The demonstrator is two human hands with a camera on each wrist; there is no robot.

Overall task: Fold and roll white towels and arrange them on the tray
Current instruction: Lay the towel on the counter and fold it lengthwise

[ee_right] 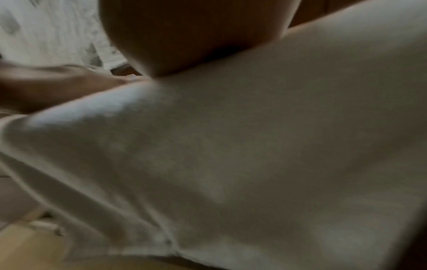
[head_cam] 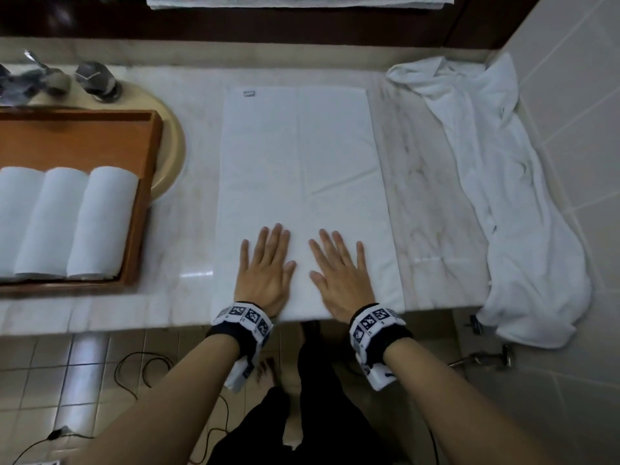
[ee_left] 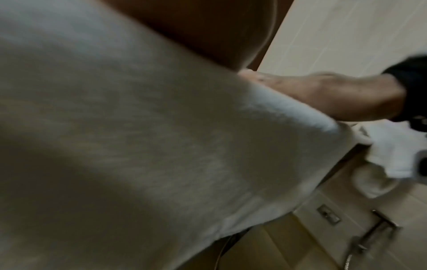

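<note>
It was a tiled bathroom with a pale marble counter [head_cam: 432, 209] running along the wall, taps off at the far left. A white towel [head_cam: 302, 182], folded into a long strip, was laid out flat in the middle of the counter, its near end right at the counter's front edge. Both hands were on that near end, side by side: left hand [head_cam: 265, 273] and right hand [head_cam: 340, 276], palms down, fingers straight and spread, pressing, not gripping anything. The wrist views were mostly blurry terry cloth up close, so not much extra there.

To the left sat a wooden tray [head_cam: 147, 182] with three rolled towels [head_cam: 67, 223] lined up touching each other. Off to the right, a crumpled towel [head_cam: 496, 182] lay heaped along the wall and hung over the counter's edge.

My take on handling: that towel looked soft, light and totally floppy, with a diagonal crease about halfway up that could probably use smoothing. The marble looked glossy, so I'd guess the strip could slide if pushed. I'd take hold at the near edge, fingertips under both corners, curl it over tight, then roll away with flat palms keeping the sides even. A loose start probably gives a lopsided roll.
</note>
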